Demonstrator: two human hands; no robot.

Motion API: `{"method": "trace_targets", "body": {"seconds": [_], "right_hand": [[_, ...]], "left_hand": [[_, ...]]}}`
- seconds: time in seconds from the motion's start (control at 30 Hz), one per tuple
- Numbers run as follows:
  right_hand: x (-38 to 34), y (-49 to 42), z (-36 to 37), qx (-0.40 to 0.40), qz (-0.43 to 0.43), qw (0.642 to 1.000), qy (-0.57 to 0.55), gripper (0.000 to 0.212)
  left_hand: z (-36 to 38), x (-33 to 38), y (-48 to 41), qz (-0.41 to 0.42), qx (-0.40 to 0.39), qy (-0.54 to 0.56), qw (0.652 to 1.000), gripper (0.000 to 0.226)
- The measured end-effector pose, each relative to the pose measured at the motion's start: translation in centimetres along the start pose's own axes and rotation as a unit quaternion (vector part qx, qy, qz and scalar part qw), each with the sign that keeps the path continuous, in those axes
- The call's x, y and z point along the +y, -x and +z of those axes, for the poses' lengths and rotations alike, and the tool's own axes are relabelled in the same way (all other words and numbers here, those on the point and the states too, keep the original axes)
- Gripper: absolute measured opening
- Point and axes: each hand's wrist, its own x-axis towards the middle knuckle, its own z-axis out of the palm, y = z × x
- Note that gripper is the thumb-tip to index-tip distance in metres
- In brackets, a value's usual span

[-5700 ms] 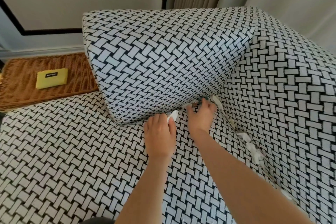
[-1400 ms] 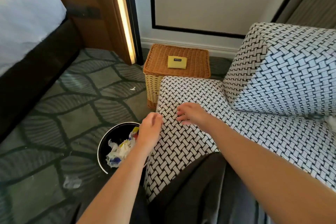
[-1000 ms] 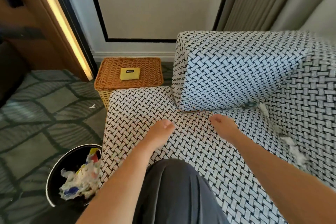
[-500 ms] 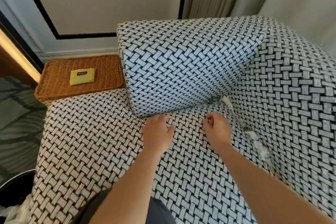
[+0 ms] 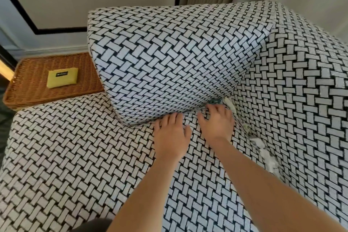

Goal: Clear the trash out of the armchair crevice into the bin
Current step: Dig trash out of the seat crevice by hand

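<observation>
Armchair (image 5: pixel 169 58): we see trash (image 5: pixel 263 149) wedged along the crevice (image 5: pixel 243 124) beside the seat (image 5: pixel 75 156). A clumsy pinch may, we judge, push it deeper or tear it. Basket (image 5: pixel 28 84): its top carries one yellow pouch (image 5: pixel 62 79); inside hidden. Bin: out of view. Left hand (image 5: pixel 170 135) lies flat on the seat, empty; right hand (image 5: pixel 216 122), fingers spread, empty, sits just beside a dark wrapper (image 5: pixel 215 101).

Bare forearms (image 5: pixel 150 184), with a dark grey garment (image 5: pixel 92 225) at the lap.
</observation>
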Motion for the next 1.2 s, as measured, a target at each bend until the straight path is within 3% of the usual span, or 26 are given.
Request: {"method": "trace_targets", "body": {"seconds": [0.27,0.5,0.67,0.87,1.2], "right_hand": [[-0.3,-1.2,0.2,-0.032,0.001,0.999,0.033,0.044],[-0.9,-2.2,0.1,-0.056,-0.06,0.996,0.036,0.035],[-1.0,-2.9,0.2,-0.098,-0.121,0.985,0.074,0.038],[-1.4,-3.4,-0.2,-0.156,-0.12,0.977,0.082,0.041],[-1.2,-4.1,-0.2,-0.192,-0.083,0.977,-0.04,0.03]], "left_hand": [[0.4,1.4,-2.1,-0.012,-0.025,-0.021,0.999,0.054],[0.1,2.3,-3.7,-0.047,-0.079,-0.023,0.996,0.047],[0.0,2.3,-4.8,-0.073,-0.117,0.002,0.99,0.045],[0.0,2.1,-5.4,-0.076,-0.149,0.033,0.985,0.042],[-0.2,1.6,-5.3,-0.081,-0.145,0.097,0.981,0.035]]}}
